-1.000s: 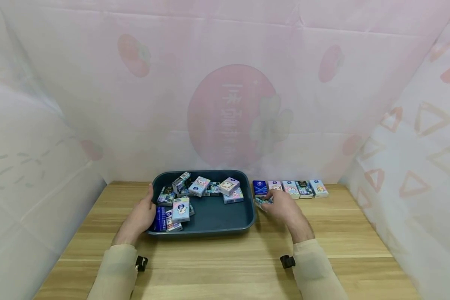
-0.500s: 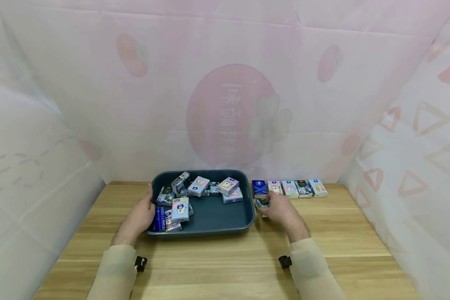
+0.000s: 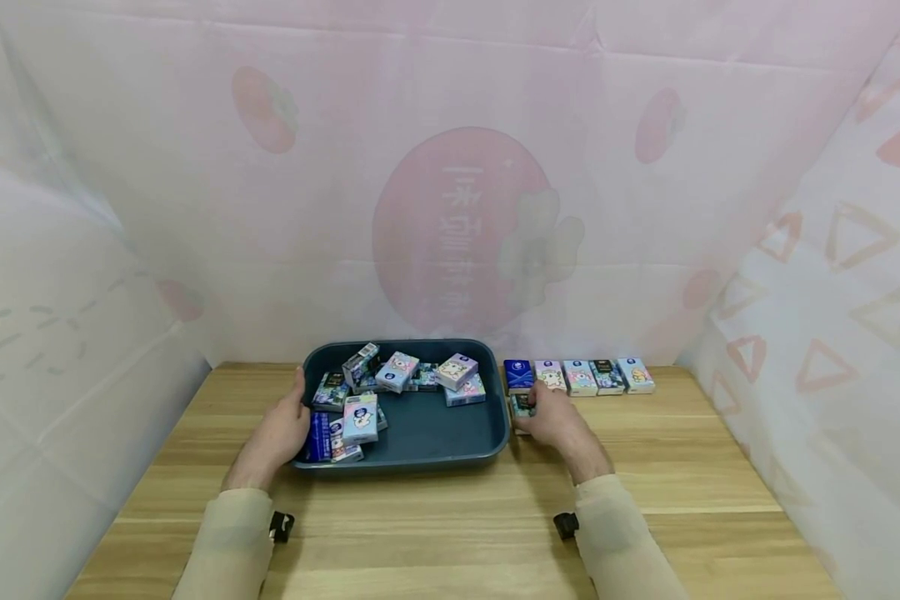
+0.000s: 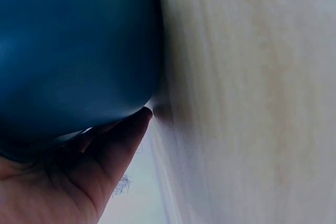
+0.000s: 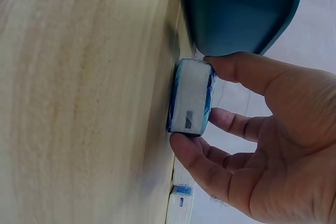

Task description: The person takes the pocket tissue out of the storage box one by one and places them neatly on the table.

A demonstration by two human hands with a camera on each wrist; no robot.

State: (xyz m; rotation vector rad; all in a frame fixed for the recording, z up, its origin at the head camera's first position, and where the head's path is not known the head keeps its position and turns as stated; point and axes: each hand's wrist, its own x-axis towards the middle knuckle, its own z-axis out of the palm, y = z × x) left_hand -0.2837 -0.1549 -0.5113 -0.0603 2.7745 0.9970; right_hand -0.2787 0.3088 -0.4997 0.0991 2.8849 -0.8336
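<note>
My right hand [image 3: 558, 417] pinches a dark, flower-patterned pocket tissue pack [image 3: 522, 408] between thumb and fingers, just right of the tray. In the right wrist view, this tissue pack [image 5: 191, 98] lies against the tabletop, its pale end toward the camera. Straight fingers of my left hand [image 3: 281, 425] rest along the left outer wall of the dark teal tray [image 3: 435, 442]. The left wrist view has those fingers [image 4: 123, 145] touching the tray's wall near its base. Several tissue packs lie jumbled in the tray, among them a light blue one [image 3: 361, 418] and a deep blue one [image 3: 319, 437].
A row of tissue packs runs along the table's back edge, from a deep blue one [image 3: 519, 376] to a light blue one [image 3: 635, 376] at the right. The wooden table [image 3: 435, 533] meets a printed cloth backdrop [image 3: 330, 250] behind, with cloth at both sides.
The tissue pack in my right hand has gone from tilted to flat on the table, in front of the deep blue pack. My left hand and the tray stay put.
</note>
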